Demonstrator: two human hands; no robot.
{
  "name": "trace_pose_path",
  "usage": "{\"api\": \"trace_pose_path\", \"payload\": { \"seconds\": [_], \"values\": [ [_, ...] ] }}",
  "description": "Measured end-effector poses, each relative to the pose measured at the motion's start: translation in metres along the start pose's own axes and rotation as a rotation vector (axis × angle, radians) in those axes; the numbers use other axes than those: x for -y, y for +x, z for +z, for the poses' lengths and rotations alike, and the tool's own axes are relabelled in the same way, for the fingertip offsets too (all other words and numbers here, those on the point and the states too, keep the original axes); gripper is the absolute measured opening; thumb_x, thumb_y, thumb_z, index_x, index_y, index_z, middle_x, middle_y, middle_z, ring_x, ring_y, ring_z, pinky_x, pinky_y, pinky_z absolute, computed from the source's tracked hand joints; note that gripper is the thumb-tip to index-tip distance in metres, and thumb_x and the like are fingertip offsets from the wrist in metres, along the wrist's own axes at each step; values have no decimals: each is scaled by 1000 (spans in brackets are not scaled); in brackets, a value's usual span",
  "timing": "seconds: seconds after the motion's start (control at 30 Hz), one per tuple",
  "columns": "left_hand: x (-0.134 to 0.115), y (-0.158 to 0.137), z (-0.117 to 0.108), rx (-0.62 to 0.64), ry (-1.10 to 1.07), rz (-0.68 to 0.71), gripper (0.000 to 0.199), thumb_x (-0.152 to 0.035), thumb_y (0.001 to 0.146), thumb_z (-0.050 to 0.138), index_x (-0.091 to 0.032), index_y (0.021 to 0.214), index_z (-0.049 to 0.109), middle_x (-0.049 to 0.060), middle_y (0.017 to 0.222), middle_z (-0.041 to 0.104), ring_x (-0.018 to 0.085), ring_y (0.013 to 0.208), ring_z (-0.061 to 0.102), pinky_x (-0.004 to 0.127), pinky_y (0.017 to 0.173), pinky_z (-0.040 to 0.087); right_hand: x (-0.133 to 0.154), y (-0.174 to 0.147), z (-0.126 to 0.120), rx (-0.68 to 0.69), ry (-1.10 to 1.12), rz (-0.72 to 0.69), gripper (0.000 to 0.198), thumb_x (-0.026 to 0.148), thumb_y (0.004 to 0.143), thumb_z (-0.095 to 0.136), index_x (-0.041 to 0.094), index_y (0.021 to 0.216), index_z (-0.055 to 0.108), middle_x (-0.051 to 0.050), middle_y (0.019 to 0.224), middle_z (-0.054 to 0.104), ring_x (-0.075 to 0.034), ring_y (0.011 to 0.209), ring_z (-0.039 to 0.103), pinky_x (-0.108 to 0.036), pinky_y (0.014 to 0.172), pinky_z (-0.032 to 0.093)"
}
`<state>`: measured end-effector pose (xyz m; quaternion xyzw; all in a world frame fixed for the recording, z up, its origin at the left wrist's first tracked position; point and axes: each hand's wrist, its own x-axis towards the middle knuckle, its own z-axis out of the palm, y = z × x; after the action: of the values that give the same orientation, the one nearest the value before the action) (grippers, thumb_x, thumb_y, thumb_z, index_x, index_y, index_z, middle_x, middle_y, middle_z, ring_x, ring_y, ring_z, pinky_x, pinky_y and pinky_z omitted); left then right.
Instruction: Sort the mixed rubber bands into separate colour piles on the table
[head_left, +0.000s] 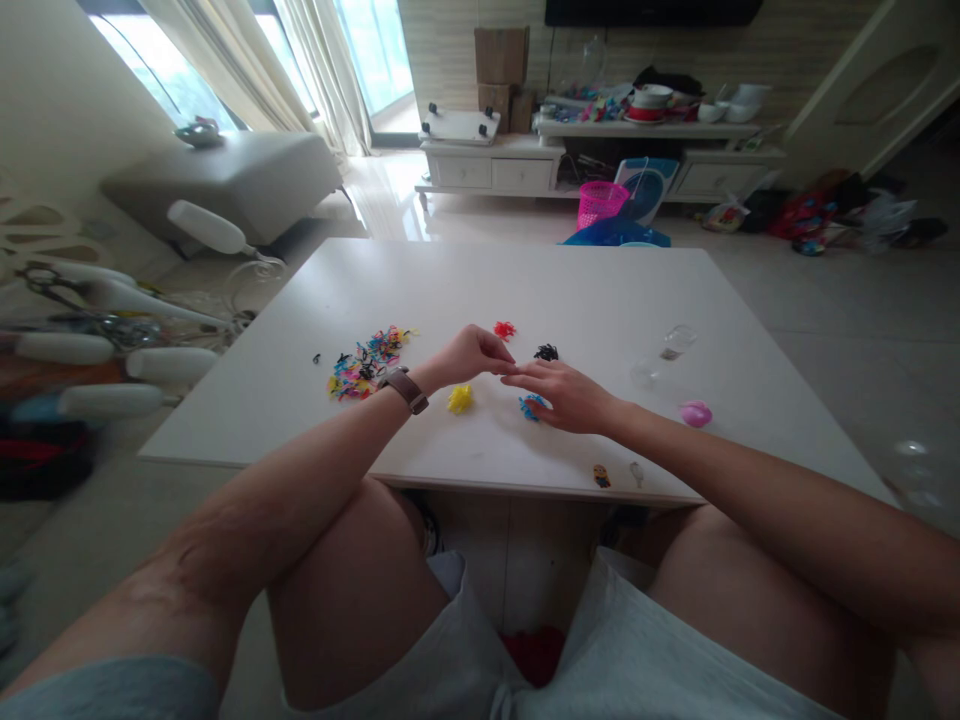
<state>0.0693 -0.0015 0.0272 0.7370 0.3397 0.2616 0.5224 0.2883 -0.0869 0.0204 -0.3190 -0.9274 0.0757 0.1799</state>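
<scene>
My left hand, with a brown-strapped watch on its wrist, is pinched above the middle of the white table; anything between thumb and finger is too small to make out. My right hand has its fingers stretched towards the left fingertips, its lower part over a small blue pile. Around the hands lie a yellow pile, a red pile and a black pile of tiny pieces that look like rubber bands. Left of my left wrist spreads a mixed-colour heap of them.
Clear plastic pieces and a pink object sit at the table's right. A minion figure and a small clear item lie by the near edge. A lamp with white shades stands left; a pink basket is beyond the table.
</scene>
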Motion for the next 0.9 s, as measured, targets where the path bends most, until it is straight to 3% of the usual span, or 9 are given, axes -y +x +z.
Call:
{"api": "trace_pose_path", "payload": {
  "seconds": [0.2,0.4,0.67,0.9],
  "values": [
    [3,1,3,-15,-2,29,21,-31,65,85,-12,72,78,7,69,73,15,65,64,26,61,50,-2,-3,2,2,0,20,57,16,89,54,24,146,49,-11,135,62,-30,119,58,-49,102,49],
    [0,-1,2,6,16,42,24,-34,68,85,-11,74,79,7,67,72,15,65,63,26,62,50,-2,-2,1,-16,21,14,51,17,90,53,20,141,54,-14,136,62,-31,120,59,-49,101,51],
    [2,-2,-4,-1,18,-18,29,-32,71,84,-10,88,77,8,72,72,14,64,64,26,62,52,-20,-5,-13,7,94,37,23,16,91,53,20,100,74,-9,98,75,-25,97,65,-40,87,53],
    [12,-1,-15,3,187,-24,25,-34,77,78,-11,86,76,8,71,72,13,62,64,24,58,49,-37,-14,-9,151,133,73,17,16,88,59,19,88,76,-8,87,74,-23,85,66,-34,80,51]
  ]
}}
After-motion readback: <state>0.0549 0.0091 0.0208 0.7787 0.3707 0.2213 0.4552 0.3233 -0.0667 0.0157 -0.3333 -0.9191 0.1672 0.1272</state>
